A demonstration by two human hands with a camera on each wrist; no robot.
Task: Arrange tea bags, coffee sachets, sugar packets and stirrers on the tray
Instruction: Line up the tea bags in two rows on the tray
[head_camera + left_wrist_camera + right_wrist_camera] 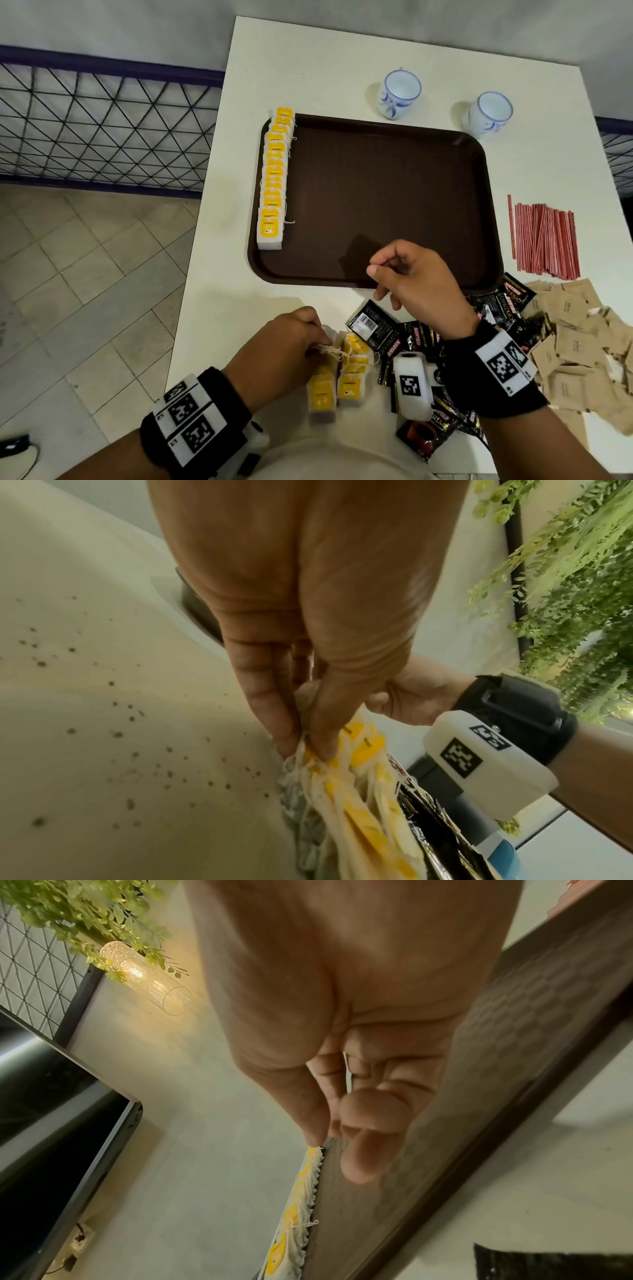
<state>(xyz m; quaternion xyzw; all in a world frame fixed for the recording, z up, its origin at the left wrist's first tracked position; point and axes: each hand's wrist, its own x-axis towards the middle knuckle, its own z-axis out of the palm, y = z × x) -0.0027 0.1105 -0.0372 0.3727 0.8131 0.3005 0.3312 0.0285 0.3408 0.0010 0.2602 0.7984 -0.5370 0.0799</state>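
Two hands at work over a white tabletop (308, 61). Left hand (281, 346) down at the near edge, fingers (270, 696) and thumb pinched on the tangled strings and tops of a loose bundle of tea bags (337, 380) with yellow tags, lying just short of the tray. Right hand (414, 277) hovering above the near rim of the brown tray (376, 198), thumb and forefinger tip to tip, other fingers loosely curled; too fine to tell whether a thread sits between them, otherwise holding nothing visible.

One overlapping row of tea bags (274, 178) already laid along the tray's left edge, running from far corner toward the near one, strings trailing onto the tray floor. Remainder of the tray bare.

Black coffee sachets (404, 339) heaped on the tabletop under and beside the right wrist, just right of the loose tea bags. Brown paper sugar packets (575, 342) scattered further right. Red-and-white stirrers (544, 236) bunched side by side to the right of the tray, apart from it. Two blue-patterned white cups (399, 94) standing upright beyond the tray's far edge.
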